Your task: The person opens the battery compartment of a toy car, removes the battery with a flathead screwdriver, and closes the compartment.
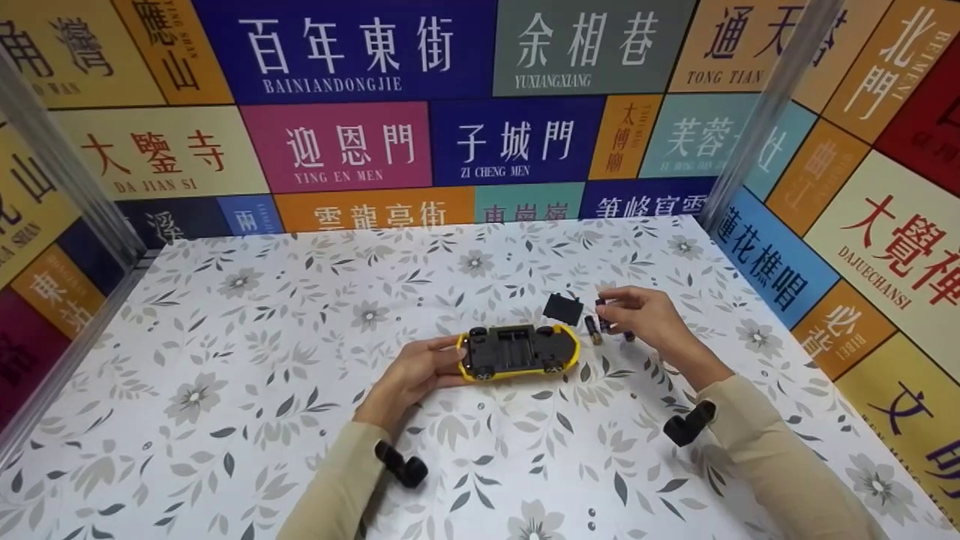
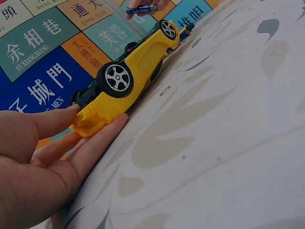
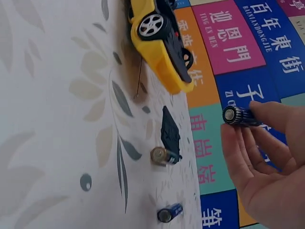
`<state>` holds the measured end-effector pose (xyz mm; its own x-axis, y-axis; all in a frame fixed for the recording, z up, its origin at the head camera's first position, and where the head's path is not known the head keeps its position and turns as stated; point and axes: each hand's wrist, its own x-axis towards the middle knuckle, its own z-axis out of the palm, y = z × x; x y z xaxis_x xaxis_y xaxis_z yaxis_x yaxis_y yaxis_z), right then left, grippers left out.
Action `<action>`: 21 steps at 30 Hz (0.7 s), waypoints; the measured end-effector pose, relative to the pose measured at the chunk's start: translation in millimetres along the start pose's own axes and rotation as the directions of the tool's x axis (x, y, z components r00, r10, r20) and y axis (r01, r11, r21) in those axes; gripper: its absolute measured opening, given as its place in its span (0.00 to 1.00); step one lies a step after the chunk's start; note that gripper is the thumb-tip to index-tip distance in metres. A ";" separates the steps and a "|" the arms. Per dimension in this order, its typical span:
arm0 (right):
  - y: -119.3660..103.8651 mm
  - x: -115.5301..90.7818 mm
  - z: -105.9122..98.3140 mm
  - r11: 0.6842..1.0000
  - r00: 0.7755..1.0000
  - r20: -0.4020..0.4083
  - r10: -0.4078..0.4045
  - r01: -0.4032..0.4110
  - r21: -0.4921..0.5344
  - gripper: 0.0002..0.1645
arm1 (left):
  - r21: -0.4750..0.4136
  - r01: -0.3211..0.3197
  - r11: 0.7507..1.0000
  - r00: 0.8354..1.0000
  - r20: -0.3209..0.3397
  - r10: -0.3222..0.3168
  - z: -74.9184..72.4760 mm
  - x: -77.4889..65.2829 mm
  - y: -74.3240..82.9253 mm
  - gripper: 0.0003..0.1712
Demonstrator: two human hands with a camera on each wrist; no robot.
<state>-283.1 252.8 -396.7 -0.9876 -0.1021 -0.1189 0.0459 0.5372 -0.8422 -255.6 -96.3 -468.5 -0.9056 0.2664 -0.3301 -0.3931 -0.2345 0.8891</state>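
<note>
A yellow toy car (image 1: 517,352) lies upside down, its black underside facing up with an uncovered battery compartment (image 1: 516,348) in the middle. My left hand (image 1: 420,369) grips the car's left end, thumb on the underside and fingers beneath the body, as the left wrist view shows. Between thumb and fingers, my right hand (image 3: 267,148) pinches a dark blue battery (image 3: 239,116), raised above the table. Two more batteries lie on the cloth near it: one with a gold-coloured end (image 3: 164,156) and a blue one (image 3: 170,213).
A black battery cover (image 1: 563,308) rests on the table behind the car's right end. The flowered white tablecloth (image 1: 300,315) spreads around everything. Walls with coloured street-name panels (image 1: 337,146) stand at the back and sides. Each wrist carries a black camera (image 1: 401,465).
</note>
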 end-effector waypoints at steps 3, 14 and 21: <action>2.2 6.2 -0.9 0.998 0.998 -0.006 0.057 -0.057 -0.009 0.31 | 0.005 0.002 1.000 1.000 -0.014 -0.002 0.5 -0.2 0.7 0.30; 10.8 26.1 4.6 0.986 0.994 -0.025 0.102 -0.104 -0.132 0.22 | 0.004 0.007 1.000 1.000 -0.023 -0.007 0.1 -0.4 0.7 0.30; 10.5 30.1 12.2 0.949 0.994 -0.068 0.081 -0.098 -0.301 0.19 | 0.012 0.029 1.000 0.998 -0.054 -0.028 2.0 0.3 2.9 0.30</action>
<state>-310.5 245.2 -415.5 -0.9885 -0.0010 -0.1510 0.0953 0.7713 -0.6293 -256.6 -95.1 -465.4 -0.9015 0.2223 -0.3713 -0.4169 -0.2160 0.8829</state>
